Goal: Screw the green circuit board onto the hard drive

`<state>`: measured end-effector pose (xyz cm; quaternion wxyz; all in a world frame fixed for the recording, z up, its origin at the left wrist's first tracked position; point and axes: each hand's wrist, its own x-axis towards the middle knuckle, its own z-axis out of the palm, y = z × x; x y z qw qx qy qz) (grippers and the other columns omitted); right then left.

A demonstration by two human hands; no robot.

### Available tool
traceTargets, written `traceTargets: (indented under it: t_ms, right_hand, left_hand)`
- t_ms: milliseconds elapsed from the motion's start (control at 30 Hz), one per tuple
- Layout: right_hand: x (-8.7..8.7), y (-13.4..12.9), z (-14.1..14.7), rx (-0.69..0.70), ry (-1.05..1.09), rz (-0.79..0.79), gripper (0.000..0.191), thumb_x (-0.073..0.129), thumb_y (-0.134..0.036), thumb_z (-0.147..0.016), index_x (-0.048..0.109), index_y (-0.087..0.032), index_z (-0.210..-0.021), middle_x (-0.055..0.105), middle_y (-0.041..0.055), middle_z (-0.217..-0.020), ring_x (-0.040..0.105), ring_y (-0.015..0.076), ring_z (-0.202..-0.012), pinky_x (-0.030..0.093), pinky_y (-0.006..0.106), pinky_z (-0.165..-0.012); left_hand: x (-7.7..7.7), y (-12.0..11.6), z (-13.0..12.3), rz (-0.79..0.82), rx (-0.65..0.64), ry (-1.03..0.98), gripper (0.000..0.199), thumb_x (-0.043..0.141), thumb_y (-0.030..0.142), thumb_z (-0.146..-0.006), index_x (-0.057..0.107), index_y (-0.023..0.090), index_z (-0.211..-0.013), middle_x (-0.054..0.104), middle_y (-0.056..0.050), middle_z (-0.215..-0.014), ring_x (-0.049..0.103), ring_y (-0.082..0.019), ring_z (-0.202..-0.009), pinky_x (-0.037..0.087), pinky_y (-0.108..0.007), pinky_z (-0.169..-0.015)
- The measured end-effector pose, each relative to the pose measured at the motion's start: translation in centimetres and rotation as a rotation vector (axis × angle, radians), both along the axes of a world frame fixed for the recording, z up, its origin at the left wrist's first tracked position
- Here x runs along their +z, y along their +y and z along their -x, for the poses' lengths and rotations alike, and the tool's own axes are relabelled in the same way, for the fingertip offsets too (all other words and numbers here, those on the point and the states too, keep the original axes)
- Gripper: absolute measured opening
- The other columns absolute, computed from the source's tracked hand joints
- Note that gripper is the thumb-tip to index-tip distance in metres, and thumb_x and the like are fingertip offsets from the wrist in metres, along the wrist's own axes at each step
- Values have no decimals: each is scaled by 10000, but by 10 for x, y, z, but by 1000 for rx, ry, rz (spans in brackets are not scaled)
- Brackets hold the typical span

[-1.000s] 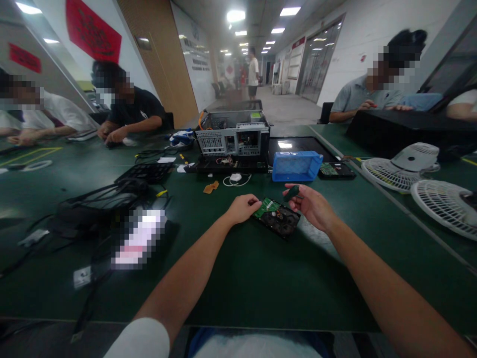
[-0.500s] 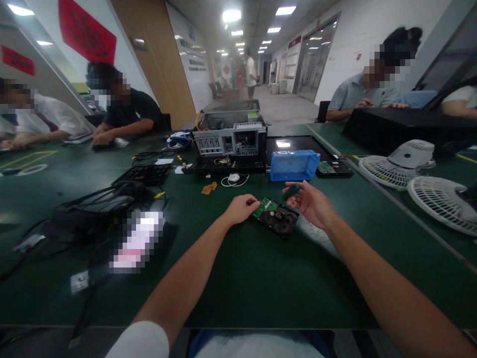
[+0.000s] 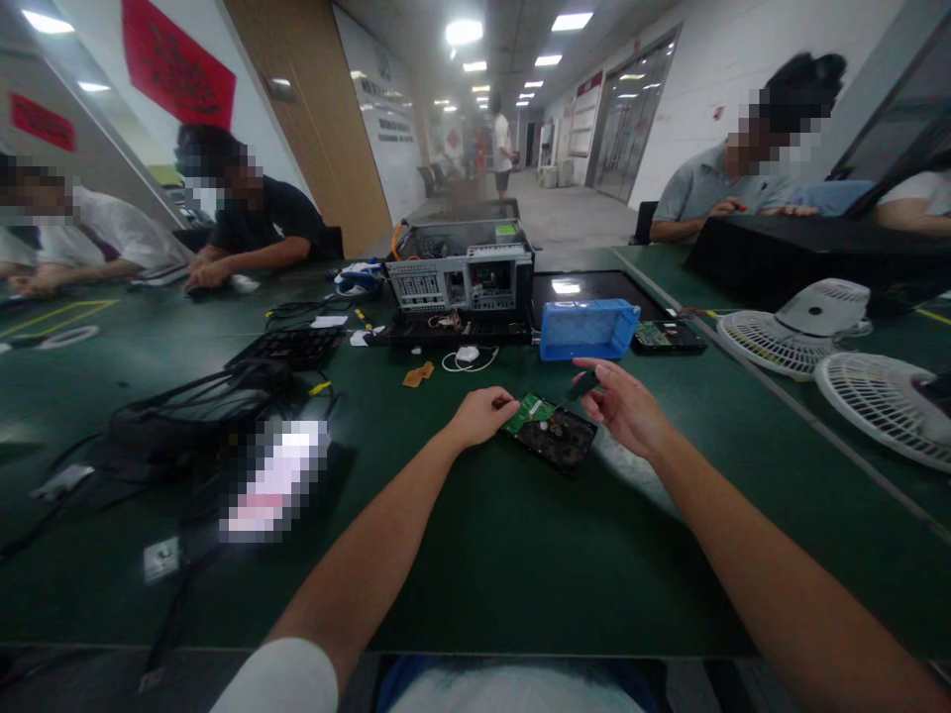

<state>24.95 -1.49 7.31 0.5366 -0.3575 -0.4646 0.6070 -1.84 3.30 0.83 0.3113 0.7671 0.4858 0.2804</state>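
A black hard drive [image 3: 561,442] with a green circuit board [image 3: 532,411] lies flat on the green table in front of me. My left hand [image 3: 484,412] pinches the drive's left corner by the board. In my right hand [image 3: 620,404] is a dark green-handled screwdriver [image 3: 583,383], held between thumb and fingers above the drive's right side. Its thin shaft slants down to the left toward the board; whether the tip touches is too small to tell.
Beyond the drive stand a blue plastic bin [image 3: 586,331] and an open computer case [image 3: 457,272]. Another drive [image 3: 669,337] lies right of the bin. Cables and a lit phone [image 3: 278,480] are at left, white fan parts [image 3: 884,401] at right. People sit along both sides.
The screwdriver's handle has tilted slightly and the fingers of my right hand have shifted around it. My left hand stays at the drive's corner.
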Motion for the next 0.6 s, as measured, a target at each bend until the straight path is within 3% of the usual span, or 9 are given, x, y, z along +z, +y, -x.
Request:
traceTargets:
  t_ms: [100, 367, 600]
  right_hand:
    - [0, 0, 0, 4, -33, -3, 275, 738, -429, -870, 741, -241, -1071, 694, 34, -1006, 516, 83, -576, 369, 230, -450]
    - [0, -1, 2, 113, 50, 32, 275, 625, -464, -945, 713, -220, -1034, 716, 93, -1165, 636, 147, -758, 524, 279, -640]
    - [0, 0, 2, 68, 27, 13, 305, 662, -421, -934, 700, -264, -1193, 697, 50, -1081, 595, 123, -688, 460, 250, -543]
  left_hand:
    - [-1, 0, 0, 9, -2, 0, 278, 622, 420, -946, 744, 181, -1017, 743, -34, -919, 661, -166, -760, 493, -257, -662]
    - [0, -1, 1, -7, -2, -9, 284, 622, 435, -948, 744, 183, -1000, 740, -37, -912, 652, -164, -751, 486, -256, -661]
    - [-1, 0, 2, 5, 9, -11, 291, 623, 442, -951, 744, 184, -1013, 739, -45, -935, 653, -167, -762, 495, -260, -666]
